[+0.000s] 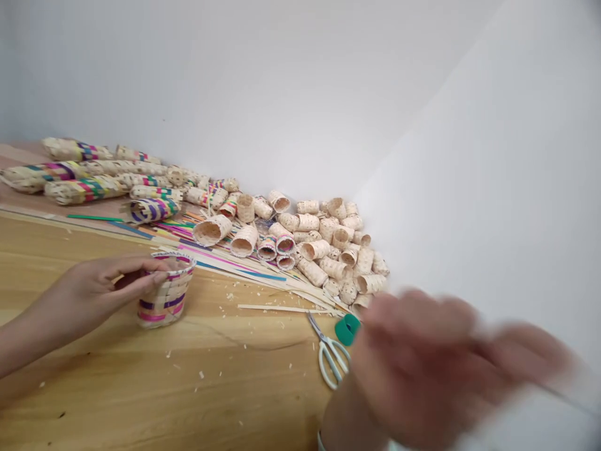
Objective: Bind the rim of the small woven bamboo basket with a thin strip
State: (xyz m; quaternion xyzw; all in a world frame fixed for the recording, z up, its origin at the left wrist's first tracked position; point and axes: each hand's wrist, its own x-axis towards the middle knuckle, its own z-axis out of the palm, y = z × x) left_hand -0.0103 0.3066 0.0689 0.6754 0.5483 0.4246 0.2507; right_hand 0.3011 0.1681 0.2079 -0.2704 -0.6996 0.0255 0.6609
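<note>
A small woven basket (164, 297) stands on the wooden table, banded in purple and pink, with a white-wrapped rim. My left hand (126, 279) pinches its rim on the left side, thumb outside. From the basket's side a thin dark thread (253, 346) trails rightward over the tabletop. Raised in the right foreground, my right hand (422, 363) is smeared by motion, its fingers curled together. A thin dark line sticks out past its fingertips and looks like thread; a needle cannot be made out. White-handled scissors (332, 357) lie left of this hand.
A green roll of tape (347, 329) sits beside the scissors. Plain woven cups (328, 250) are heaped against the wall, and colourful woven tubes (89, 188) lie at the back left. Flat coloured strips (225, 258) and small scraps are scattered on the wooden table (188, 394).
</note>
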